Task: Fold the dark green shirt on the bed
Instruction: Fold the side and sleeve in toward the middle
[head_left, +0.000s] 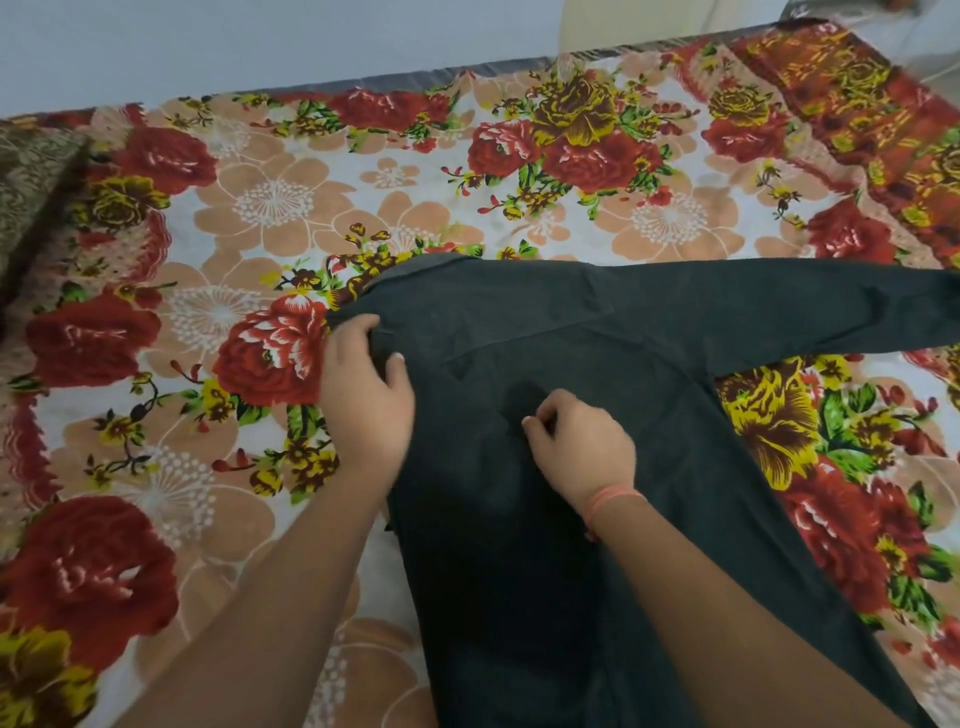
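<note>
Spread on the floral-sheeted bed (249, 208), hem nearest: dark green shirt (519, 582). On the shirt's middle, right hand (582, 441), pink band (615, 501) at the wrist, fingers curled down onto the cloth; pinching or merely pressing, cannot tell. A little farther, at the shirt's left edge, left hand (363, 395) clamped on a fold of fabric near the shoulder. Hands apart. Beyond, one sleeve (779, 312) stretched flat to the shirt's right. Far left of the shirt, a brown patterned cloth (31, 182).
</note>
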